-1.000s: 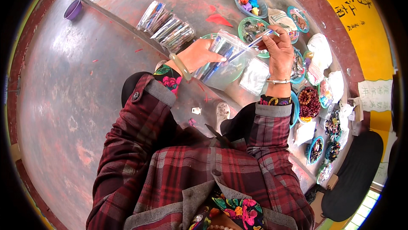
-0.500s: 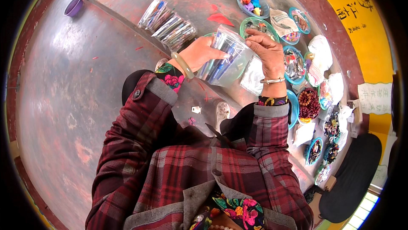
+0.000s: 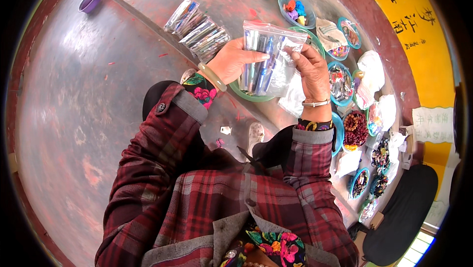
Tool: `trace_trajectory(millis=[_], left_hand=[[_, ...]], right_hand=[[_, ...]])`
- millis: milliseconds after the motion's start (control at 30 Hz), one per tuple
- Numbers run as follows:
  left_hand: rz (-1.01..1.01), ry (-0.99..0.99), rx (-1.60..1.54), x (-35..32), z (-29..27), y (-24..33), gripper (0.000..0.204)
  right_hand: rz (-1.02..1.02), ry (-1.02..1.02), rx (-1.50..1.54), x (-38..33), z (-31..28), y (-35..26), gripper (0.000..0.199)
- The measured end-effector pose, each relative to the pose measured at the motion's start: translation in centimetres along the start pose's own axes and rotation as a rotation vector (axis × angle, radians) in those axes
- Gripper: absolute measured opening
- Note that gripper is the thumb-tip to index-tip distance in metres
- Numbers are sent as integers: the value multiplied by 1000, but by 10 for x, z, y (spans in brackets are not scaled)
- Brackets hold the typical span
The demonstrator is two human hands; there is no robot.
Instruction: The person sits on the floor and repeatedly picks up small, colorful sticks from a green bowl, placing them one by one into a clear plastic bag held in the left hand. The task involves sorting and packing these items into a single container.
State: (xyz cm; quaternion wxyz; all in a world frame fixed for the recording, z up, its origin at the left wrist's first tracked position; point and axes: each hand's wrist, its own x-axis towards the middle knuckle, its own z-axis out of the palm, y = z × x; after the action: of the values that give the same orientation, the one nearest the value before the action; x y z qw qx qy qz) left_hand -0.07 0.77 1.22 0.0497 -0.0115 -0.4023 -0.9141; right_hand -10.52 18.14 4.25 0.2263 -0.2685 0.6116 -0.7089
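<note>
I hold a clear plastic bag of blue pens (image 3: 268,57) upright between both hands above the floor. My left hand (image 3: 231,61) grips its left side, thumb laid across the front. My right hand (image 3: 309,70) pinches its right edge near the top. A pale bangle sits on my left wrist and a thin band on my right. Under the bag lies a green plate (image 3: 249,94). Several more clear bags of pens (image 3: 197,28) lie in a row on the floor beyond my left hand.
Small green and blue plates of beads (image 3: 297,10) and trinkets (image 3: 355,129) curve along the right, with white plastic bags (image 3: 372,72) among them. A purple bowl (image 3: 90,0) sits far left. A yellow wall (image 3: 419,25) rises behind. My shoe (image 3: 254,134) shows below the bag.
I have raised the bag and turned it from a slant to upright. My right hand slid from its top corner to its right edge.
</note>
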Motion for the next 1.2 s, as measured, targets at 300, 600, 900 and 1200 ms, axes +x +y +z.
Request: trace_trajectory(millis=[300,600,900,1200], left_hand=[[-70,-18,-139,-4,2,3,35],[-36,14,-219,-4,2,4,27],[124,16,-40,-1,-6,6,26],[110,7,-92,-2,-6,13,26]], right_hand=[[-165,157,31,-7,35,-12,11],[-65,296,226,-1,44,2,9],[-170,234,-3,-8,40,-9,9],[-175,117,-41,-9,40,-13,14]])
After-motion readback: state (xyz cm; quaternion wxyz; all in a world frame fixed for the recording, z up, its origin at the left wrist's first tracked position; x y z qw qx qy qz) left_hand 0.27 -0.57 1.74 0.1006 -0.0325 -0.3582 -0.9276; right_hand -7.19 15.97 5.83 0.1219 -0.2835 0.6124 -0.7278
